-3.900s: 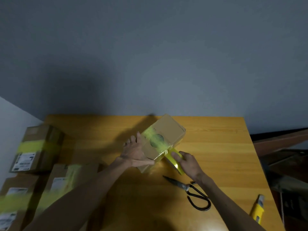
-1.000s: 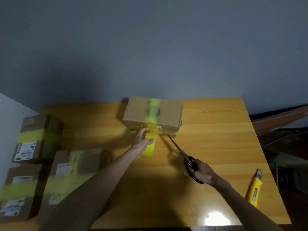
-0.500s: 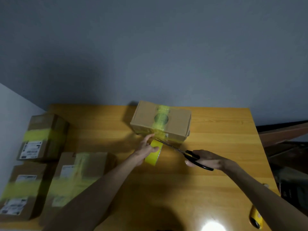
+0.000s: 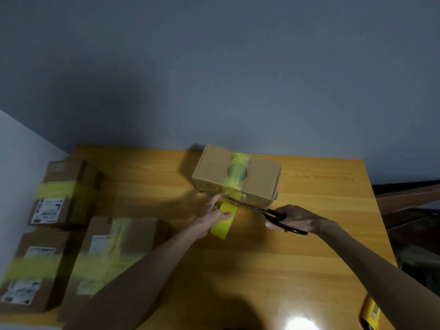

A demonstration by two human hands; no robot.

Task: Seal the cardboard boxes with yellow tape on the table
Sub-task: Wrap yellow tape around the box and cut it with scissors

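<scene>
A cardboard box (image 4: 214, 172) lies at the far middle of the wooden table (image 4: 309, 246), with a band of yellow tape (image 4: 238, 173) across its top and down its near side. My left hand (image 4: 213, 219) grips the yellow tape roll (image 4: 223, 226) just in front of the box, the strip stretched up to the box. My right hand (image 4: 294, 219) holds black scissors (image 4: 252, 207), their blades pointing left across the tape strip between roll and box.
Three taped cardboard boxes with labels stand at the left: one far (image 4: 64, 194), one near the left edge (image 4: 31, 270), one beside it (image 4: 114, 256). A yellow utility knife (image 4: 371, 314) lies at the near right corner. A grey wall rises behind the table.
My right hand has swung the scissors in from the right, and the blades now reach across the tape strip. My left hand keeps the roll pulled toward me.
</scene>
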